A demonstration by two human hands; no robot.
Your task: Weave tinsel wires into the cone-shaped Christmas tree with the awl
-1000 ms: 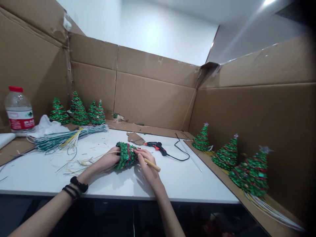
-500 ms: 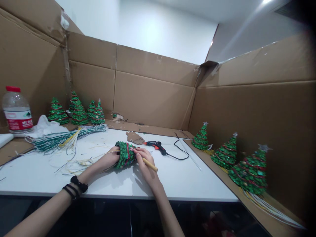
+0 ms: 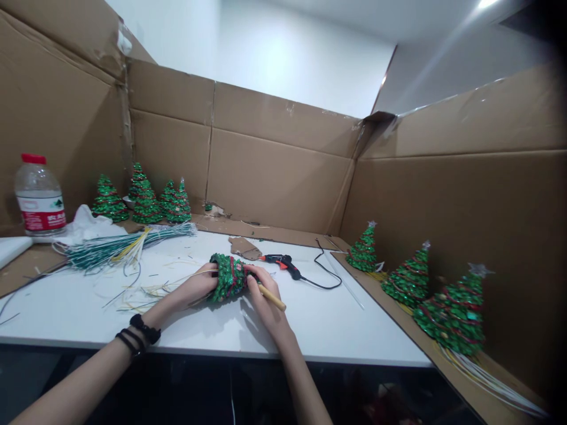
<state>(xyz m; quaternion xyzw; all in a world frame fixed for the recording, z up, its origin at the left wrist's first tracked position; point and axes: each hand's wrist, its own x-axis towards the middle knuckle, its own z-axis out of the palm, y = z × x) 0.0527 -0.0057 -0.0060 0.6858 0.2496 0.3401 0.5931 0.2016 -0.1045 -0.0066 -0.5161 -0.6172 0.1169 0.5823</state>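
A small green Christmas tree (image 3: 228, 278) with red garland lies on its side above the white tabletop, its wide base toward the left. My left hand (image 3: 204, 282) reaches into that hollow base and grips it, most of its fingers hidden inside. Closed around a tool with a wooden handle (image 3: 272, 297), my right hand (image 3: 263, 290) presses at the narrower right part of the tree. The tool's tip is hidden by fingers. Thin pale wires (image 3: 165, 288) trail near my left wrist.
A black and orange glue gun (image 3: 283, 264) lies beyond my hands beside a cardboard scrap (image 3: 245, 248). At left are a wire bundle (image 3: 106, 251) and a bottle (image 3: 41, 198). Finished-looking trees (image 3: 407, 274) line the right edge, others (image 3: 146, 200) the back left. Cardboard walls (image 3: 274, 177) surround the table.
My right hand has shifted slightly along the tree, away from the small pinkish spot on its garland. The whole view has moved a little; both hands keep their holds.
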